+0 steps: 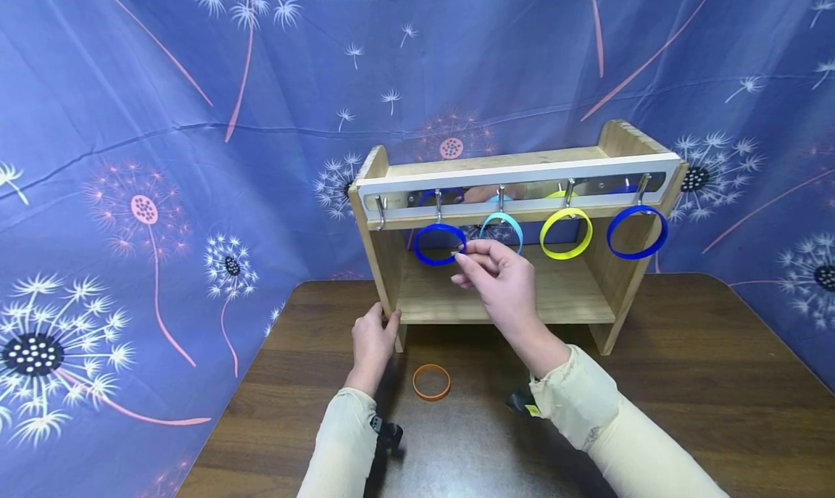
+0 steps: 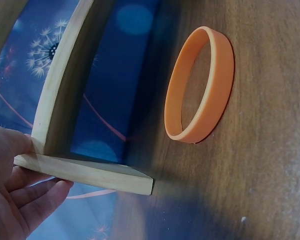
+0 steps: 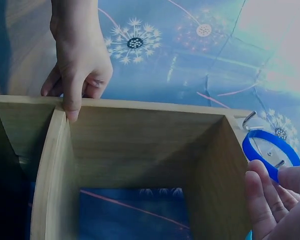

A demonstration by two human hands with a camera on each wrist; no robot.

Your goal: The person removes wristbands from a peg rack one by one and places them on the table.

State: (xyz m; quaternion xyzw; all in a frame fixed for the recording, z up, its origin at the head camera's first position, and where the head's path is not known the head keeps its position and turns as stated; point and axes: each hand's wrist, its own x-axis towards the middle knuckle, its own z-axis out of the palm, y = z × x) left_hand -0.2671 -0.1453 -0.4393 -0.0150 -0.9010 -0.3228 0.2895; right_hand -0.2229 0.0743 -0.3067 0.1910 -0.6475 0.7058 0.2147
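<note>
Blue ring [image 1: 438,262] in the right hand [image 1: 505,280], up by a hook [image 1: 438,202] on a wooden rack [image 1: 430,293].
Pinching the ring's low right edge with thumb and fingers clamped on it, at the second hook from the left; cannot tell if hung there or only held. Gripping the rack's left side low down with the left hand [image 1: 373,342], fingers clamped round the wood. On the next three hooks [image 1: 570,191], going right: light blue ring [image 1: 520,233], yellow ring [image 1: 564,256], another blue ring [image 1: 636,256]. Flat on the brown counter [image 1: 704,382] in front: orange ring [image 2: 220,85].
</note>
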